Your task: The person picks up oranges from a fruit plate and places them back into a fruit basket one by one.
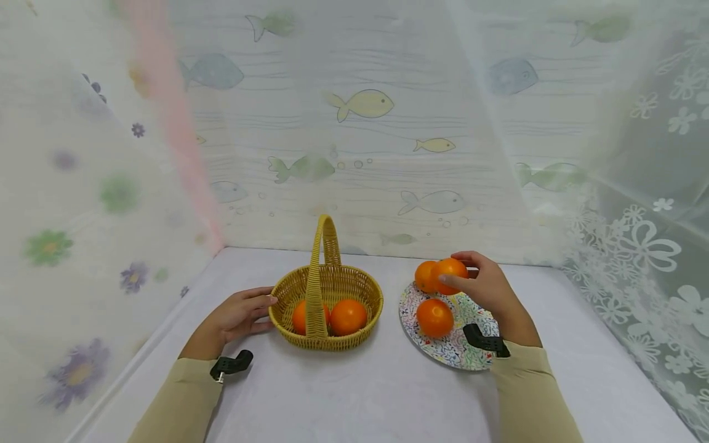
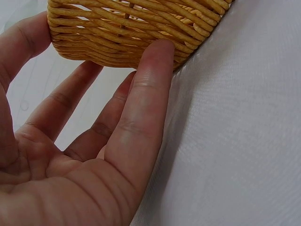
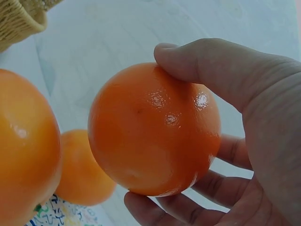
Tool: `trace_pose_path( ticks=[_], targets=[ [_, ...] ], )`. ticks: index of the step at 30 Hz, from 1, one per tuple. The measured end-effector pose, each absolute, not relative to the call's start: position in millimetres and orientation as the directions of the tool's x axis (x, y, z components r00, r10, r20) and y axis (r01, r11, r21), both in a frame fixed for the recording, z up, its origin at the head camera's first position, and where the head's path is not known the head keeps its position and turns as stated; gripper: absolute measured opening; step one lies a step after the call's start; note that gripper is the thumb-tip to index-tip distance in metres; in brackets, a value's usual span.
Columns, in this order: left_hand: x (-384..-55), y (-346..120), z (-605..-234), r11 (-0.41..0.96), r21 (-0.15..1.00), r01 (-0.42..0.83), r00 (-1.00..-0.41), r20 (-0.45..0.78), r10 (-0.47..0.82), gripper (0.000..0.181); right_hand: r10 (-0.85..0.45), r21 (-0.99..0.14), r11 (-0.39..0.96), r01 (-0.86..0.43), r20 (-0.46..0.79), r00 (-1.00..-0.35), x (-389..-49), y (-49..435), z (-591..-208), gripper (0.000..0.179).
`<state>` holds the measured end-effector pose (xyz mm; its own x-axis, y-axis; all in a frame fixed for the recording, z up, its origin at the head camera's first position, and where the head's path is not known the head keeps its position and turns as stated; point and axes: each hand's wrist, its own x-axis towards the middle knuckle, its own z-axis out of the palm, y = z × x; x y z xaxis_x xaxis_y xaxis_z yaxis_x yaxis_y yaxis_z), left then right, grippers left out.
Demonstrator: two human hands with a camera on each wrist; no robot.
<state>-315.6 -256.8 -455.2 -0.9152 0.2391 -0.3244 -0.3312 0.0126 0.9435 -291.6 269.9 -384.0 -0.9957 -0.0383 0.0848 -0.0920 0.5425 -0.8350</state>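
Observation:
My right hand (image 1: 480, 284) grips an orange (image 3: 153, 129) between thumb and curled fingers, over the far part of a round patterned plate (image 1: 465, 357). Just left of the held fruit is a second orange (image 1: 424, 276), partly hidden behind it. Nearer the front of the plate lies a third orange (image 1: 434, 318). At the left, a yellow wicker basket (image 1: 376, 301) with a tall handle has two oranges (image 1: 348, 317) inside, one partly covered by the handle. My left hand (image 1: 244, 315) touches the basket's left side with fairly straight fingers, fingertips against the weave in the left wrist view.
A white cloth (image 1: 354, 400) covers the table beneath the basket and plate. Behind it hangs a fish-printed curtain (image 1: 354, 154), with flower-printed sheets on both sides. The basket's arched handle (image 1: 314, 277) rises well above its rim.

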Motion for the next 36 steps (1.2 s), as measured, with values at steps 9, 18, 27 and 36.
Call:
trace_pose_path(
  ticks=[9, 18, 27, 36],
  targets=[
    [-316.8, -256.8, -455.7, 0.009, 0.942, -0.335, -0.916, -0.328, 0.233, 0.066, -0.05, -0.835, 0.535, -0.127, 0.119, -0.992, -291.3, 260.2, -379.4, 0.074],
    [-316.1, -258.1, -454.4, 0.001, 0.946, -0.324, -0.915, -0.313, 0.255, 0.069, -0.06, -0.824, 0.549, -0.14, 0.129, -0.99, -293.7, 239.9, -381.0, 0.077],
    [-314.6, -256.6, -455.3, 0.003, 0.945, -0.326, -0.919, -0.317, 0.235, 0.069, -0.041, -0.854, 0.507, -0.113, 0.107, -0.993, -296.4, 220.6, -387.7, 0.077],
    [-316.0, -256.4, -455.2, 0.0, 0.941, -0.338, -0.916, -0.329, 0.229, 0.067, -0.037, -0.876, 0.465, -0.13, 0.128, -0.991, -294.2, 201.0, -385.2, 0.076]
  ],
)
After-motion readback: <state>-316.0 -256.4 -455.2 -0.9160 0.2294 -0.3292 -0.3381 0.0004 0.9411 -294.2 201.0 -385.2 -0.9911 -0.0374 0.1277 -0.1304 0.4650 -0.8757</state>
